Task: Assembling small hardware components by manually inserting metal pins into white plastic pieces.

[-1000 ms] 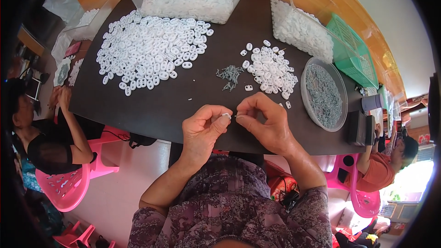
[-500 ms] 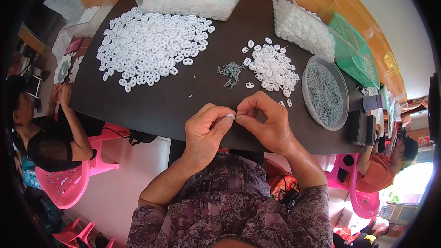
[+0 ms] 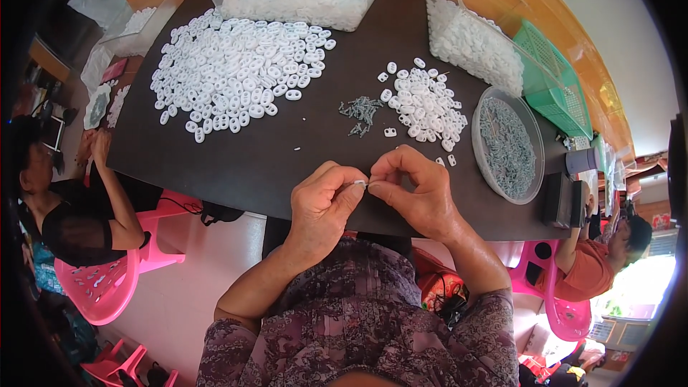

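Before my body, above the table's near edge, both hands meet fingertip to fingertip. My left hand (image 3: 321,201) is closed, pinching a small white plastic piece (image 3: 360,183) between thumb and index finger. My right hand (image 3: 414,190) is closed in a pinch against that piece's right end; what its fingertips hold is too small and covered to make out. Beyond the hands lie a little heap of grey screws (image 3: 362,111) and a heap of small white two-hole plastic pieces (image 3: 426,106). A larger pile of white oval two-hole pieces (image 3: 233,72) spreads at the far left.
Clear bins of white pieces, one at the back (image 3: 287,18) and one at back right (image 3: 473,43), stand near a green basket (image 3: 555,82). A round tub of screws (image 3: 507,147) sits right. People (image 3: 86,208) sit at both sides on pink chairs (image 3: 107,290).
Both hands hold nearly the same pose, shifted very slightly. A tiny white speck now shows on the table beyond my left hand.
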Motion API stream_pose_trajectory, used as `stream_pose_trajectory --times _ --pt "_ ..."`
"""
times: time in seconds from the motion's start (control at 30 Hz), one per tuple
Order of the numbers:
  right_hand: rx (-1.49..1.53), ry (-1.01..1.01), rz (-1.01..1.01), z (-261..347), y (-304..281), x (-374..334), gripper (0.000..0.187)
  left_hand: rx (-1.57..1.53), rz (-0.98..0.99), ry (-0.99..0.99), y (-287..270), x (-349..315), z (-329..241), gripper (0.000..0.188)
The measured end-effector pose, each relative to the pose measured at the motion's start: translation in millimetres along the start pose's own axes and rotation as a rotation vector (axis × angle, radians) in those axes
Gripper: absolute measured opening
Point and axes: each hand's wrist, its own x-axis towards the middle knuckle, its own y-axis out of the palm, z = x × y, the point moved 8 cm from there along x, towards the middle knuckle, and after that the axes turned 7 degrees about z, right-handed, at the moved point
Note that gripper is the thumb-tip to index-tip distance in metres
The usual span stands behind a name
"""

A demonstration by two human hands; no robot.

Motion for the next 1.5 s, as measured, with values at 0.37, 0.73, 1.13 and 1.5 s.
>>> stream_pose_trajectory --times 0.37,0.73,1.13,1.5 --pt "0.059 0.052 -0.005 -5.2 3.6 -1.7 0.016 0.19 -0.077 0.169 2.4 -2.8 -13.0 0.01" --pt "0.212 0.148 -0.008 -21.6 7.3 -2.8 0.014 0.072 -0.077 0.038 4.5 -4.5 3.3 0.01" --pt "0.221 0.131 -0.185 -27.0 -32.4 -14.4 0.011 -0.414 -0.026 -0.285 5.9 0.0 26.5 0.018" --pt "-0.751 -0.222 -0.353 -4.8 -42.3 -27.2 0.019 -0.446 -0.038 -0.27 6.9 5.2 24.4 0.018"
